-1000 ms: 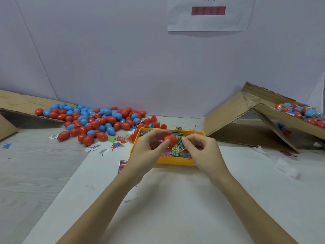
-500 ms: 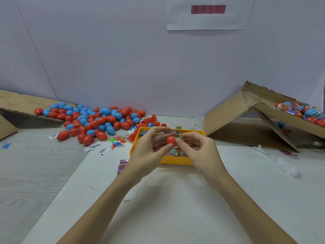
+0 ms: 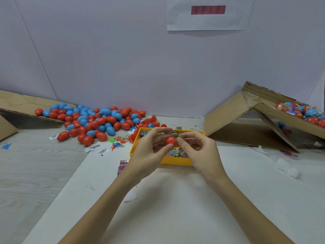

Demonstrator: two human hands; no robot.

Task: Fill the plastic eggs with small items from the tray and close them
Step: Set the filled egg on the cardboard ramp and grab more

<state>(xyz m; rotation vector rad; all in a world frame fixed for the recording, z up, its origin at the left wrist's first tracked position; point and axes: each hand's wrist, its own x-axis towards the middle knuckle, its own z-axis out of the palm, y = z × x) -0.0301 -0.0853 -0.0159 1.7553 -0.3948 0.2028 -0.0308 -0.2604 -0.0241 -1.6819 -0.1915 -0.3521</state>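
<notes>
My left hand (image 3: 149,148) holds a red plastic egg half (image 3: 171,141) between thumb and fingers, just above the yellow tray (image 3: 175,162). My right hand (image 3: 200,150) pinches a small green packet (image 3: 179,137) against the egg half's open side. More small colourful packets (image 3: 175,153) lie in the tray, partly hidden by both hands. A pile of red and blue eggs (image 3: 95,120) lies on the table at the back left.
Loose red egg halves (image 3: 151,121) sit behind the tray. A tilted cardboard box (image 3: 260,124) at the right holds filled eggs (image 3: 302,113). Cardboard flaps (image 3: 15,104) lie at the far left. Paper scraps and small toys (image 3: 116,143) litter the table left of the tray.
My right hand has brought the green packet up to the egg half and pushed it against the opening. Both hands stay above the tray.
</notes>
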